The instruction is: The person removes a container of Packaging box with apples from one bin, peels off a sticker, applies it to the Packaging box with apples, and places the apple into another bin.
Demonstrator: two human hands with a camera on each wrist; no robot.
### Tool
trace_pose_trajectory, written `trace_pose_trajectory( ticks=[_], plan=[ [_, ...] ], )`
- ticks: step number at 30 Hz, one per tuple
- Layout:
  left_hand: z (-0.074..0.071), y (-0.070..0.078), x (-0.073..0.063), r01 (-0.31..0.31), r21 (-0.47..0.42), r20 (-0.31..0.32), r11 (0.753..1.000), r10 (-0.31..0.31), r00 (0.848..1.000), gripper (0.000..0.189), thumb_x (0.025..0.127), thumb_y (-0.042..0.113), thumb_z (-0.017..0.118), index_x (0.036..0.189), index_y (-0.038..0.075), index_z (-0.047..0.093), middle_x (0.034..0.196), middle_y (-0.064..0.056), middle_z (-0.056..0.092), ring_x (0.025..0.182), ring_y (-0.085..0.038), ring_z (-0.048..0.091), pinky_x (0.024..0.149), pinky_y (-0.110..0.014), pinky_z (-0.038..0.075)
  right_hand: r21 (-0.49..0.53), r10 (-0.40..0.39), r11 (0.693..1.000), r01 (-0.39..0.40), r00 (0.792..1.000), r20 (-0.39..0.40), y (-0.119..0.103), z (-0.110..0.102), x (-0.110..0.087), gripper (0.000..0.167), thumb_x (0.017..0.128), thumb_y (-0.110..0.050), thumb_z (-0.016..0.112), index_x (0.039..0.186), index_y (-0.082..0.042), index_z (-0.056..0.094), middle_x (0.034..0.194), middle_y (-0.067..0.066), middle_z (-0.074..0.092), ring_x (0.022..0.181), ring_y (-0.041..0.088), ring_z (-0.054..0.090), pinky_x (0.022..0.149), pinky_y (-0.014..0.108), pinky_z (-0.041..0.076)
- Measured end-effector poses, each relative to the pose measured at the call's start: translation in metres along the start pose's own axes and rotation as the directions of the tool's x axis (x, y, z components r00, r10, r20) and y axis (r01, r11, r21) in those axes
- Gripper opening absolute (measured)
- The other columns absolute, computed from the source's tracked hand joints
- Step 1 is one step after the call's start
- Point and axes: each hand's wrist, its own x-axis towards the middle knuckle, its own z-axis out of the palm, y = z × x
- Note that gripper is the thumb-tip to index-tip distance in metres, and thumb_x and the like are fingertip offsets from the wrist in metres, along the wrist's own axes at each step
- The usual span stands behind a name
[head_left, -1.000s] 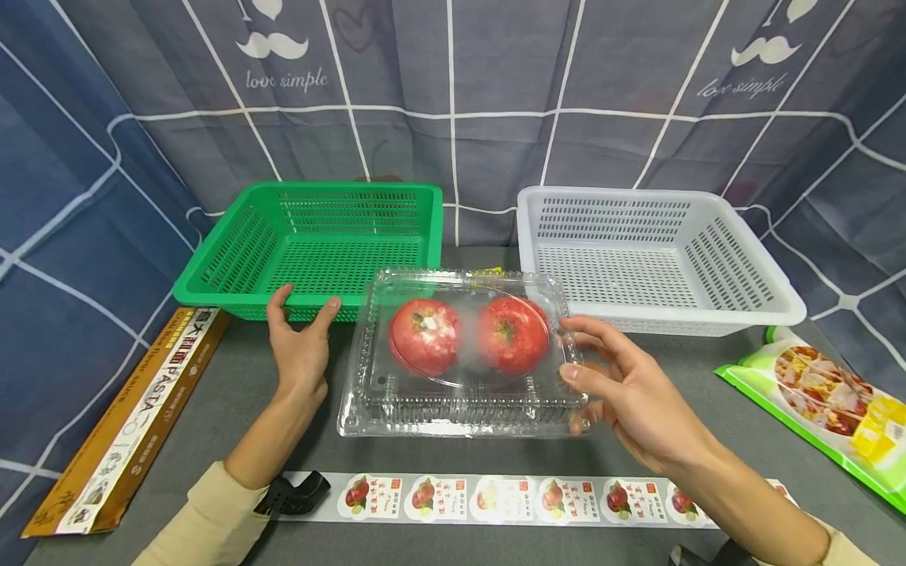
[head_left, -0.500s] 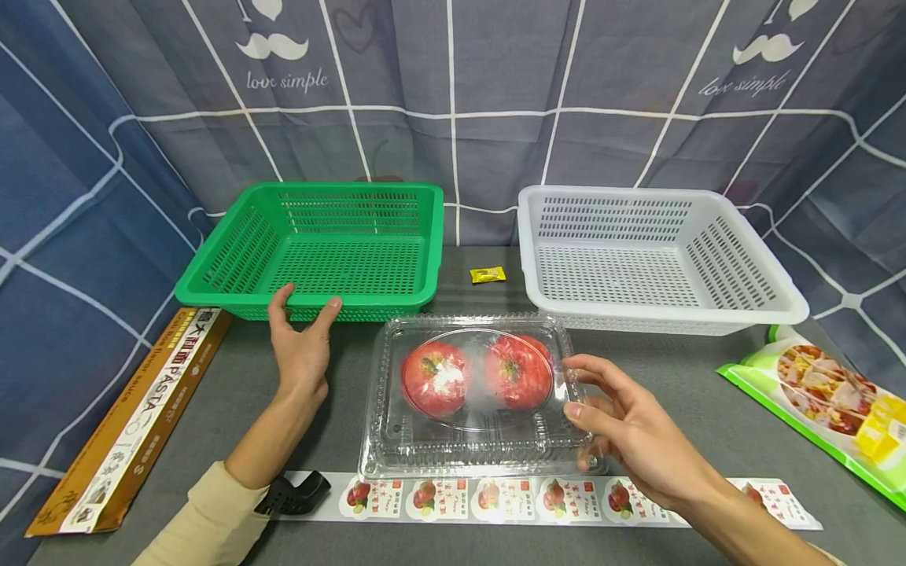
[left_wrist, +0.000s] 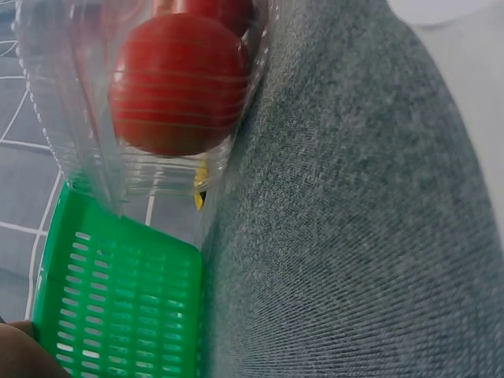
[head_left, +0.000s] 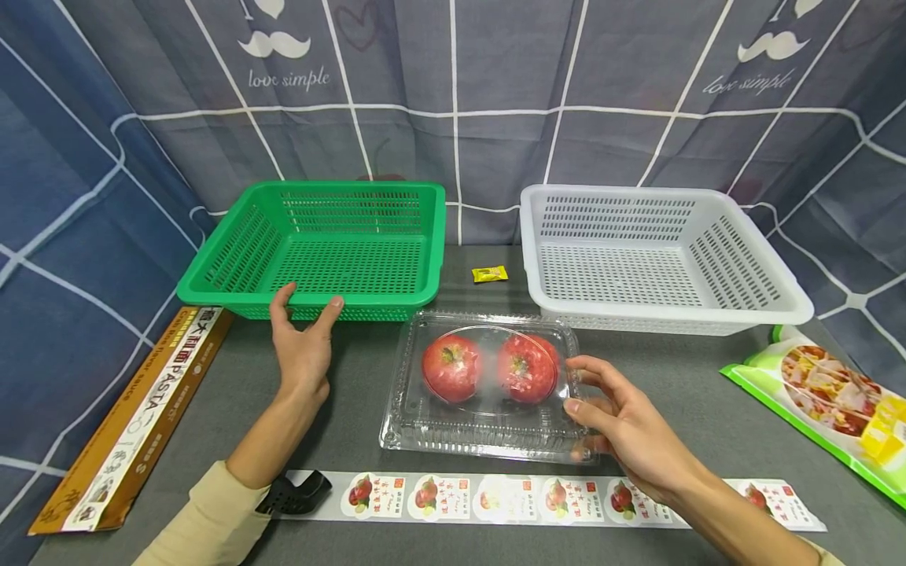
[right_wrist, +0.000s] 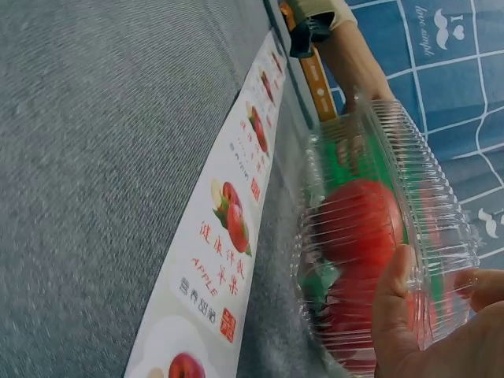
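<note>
My right hand (head_left: pixel 630 432) grips the right edge of a clear plastic clamshell container (head_left: pixel 481 450), thumb on top and fingers around the side. Two red apples (head_left: pixel 451 367) show through its closed, partly fogged lid. In the right wrist view, the thumb (right_wrist: pixel 394 307) presses the near side of the ribbed container wall. At the green basket's (head_left: pixel 354 301) front rim, my left hand (head_left: pixel 302 350) has its thumb and index finger spread apart, the fingertips overlapping the rim. Nothing shows between them.
A strip of apple stickers (head_left: pixel 510 499) lies along the front. Behind the container is a small yellow packet (head_left: pixel 490 273), with a white basket (head_left: pixel 665 318) to its right. A brown pasta pack (head_left: pixel 127 432) lies left, a green food bag (head_left: pixel 821 385) right.
The container in my right hand has come down toward me, then shifted slightly right and back. The yellow packet behind it has come into full view. My left hand stays in place.
</note>
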Motion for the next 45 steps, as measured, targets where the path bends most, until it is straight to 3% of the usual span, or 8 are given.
trace_pose_trajectory(
  ticks=[8, 27, 32, 40, 45],
  plan=[
    [0.001, 0.000, -0.001, -0.003, -0.008, -0.001, 1.000, 0.003, 1.000, 0.071, 0.092, 0.033, 0.070, 0.150, 0.034, 0.028, 0.158, -0.002, 0.006, 0.131, -0.029, 0.036, 0.106, -0.046, 0.032, -0.031, 0.026, 0.999, -0.025, 0.999, 0.019, -0.002, -0.004, 0.007, 0.057, 0.099, -0.013, 0.060, 0.148, -0.012, 0.032, 0.153, 0.020, 0.015, 0.119, 0.042, 0.040, 0.070, 0.047, 0.057],
    [0.000, 0.000, -0.002, 0.013, -0.033, -0.010, 0.999, -0.014, 1.000, 0.071, 0.092, 0.032, 0.071, 0.150, 0.034, 0.029, 0.160, -0.001, 0.005, 0.136, -0.028, 0.031, 0.110, -0.046, 0.029, -0.094, 0.021, 0.995, -0.020, 1.000, 0.012, -0.004, -0.005, 0.008, 0.057, 0.099, -0.018, 0.062, 0.149, -0.014, 0.034, 0.154, 0.025, 0.017, 0.125, 0.050, 0.041, 0.070, 0.048, 0.057],
    [0.001, 0.001, -0.002, 0.002, -0.036, -0.005, 0.999, -0.002, 1.000, 0.073, 0.092, 0.030, 0.071, 0.151, 0.033, 0.028, 0.161, 0.002, 0.004, 0.142, -0.020, 0.018, 0.110, -0.044, 0.029, -0.112, 0.013, 0.994, -0.014, 1.000, -0.002, -0.004, -0.005, 0.007, 0.058, 0.099, -0.020, 0.062, 0.150, -0.014, 0.035, 0.153, 0.027, 0.019, 0.124, 0.050, 0.043, 0.070, 0.047, 0.057],
    [-0.004, 0.002, -0.004, 0.017, -0.132, 0.032, 0.991, -0.013, 0.999, 0.075, 0.095, 0.021, 0.068, 0.155, 0.036, 0.025, 0.163, -0.001, 0.001, 0.145, -0.016, 0.009, 0.111, -0.047, 0.030, -0.120, 0.013, 0.993, -0.016, 1.000, -0.020, -0.004, -0.003, 0.007, 0.058, 0.099, -0.021, 0.062, 0.151, -0.015, 0.036, 0.152, 0.026, 0.022, 0.126, 0.048, 0.041, 0.071, 0.048, 0.057],
    [-0.011, -0.002, -0.009, -0.018, -0.192, 0.087, 0.981, 0.035, 0.996, 0.076, 0.099, 0.017, 0.061, 0.157, 0.038, 0.017, 0.164, -0.001, -0.004, 0.148, -0.014, 0.001, 0.111, -0.054, 0.027, -0.277, 0.004, 0.961, 0.000, 1.000, 0.012, -0.007, -0.007, 0.003, 0.061, 0.099, -0.029, 0.062, 0.153, -0.022, 0.035, 0.148, 0.022, 0.032, 0.119, 0.041, 0.049, 0.072, 0.043, 0.057]
  ],
)
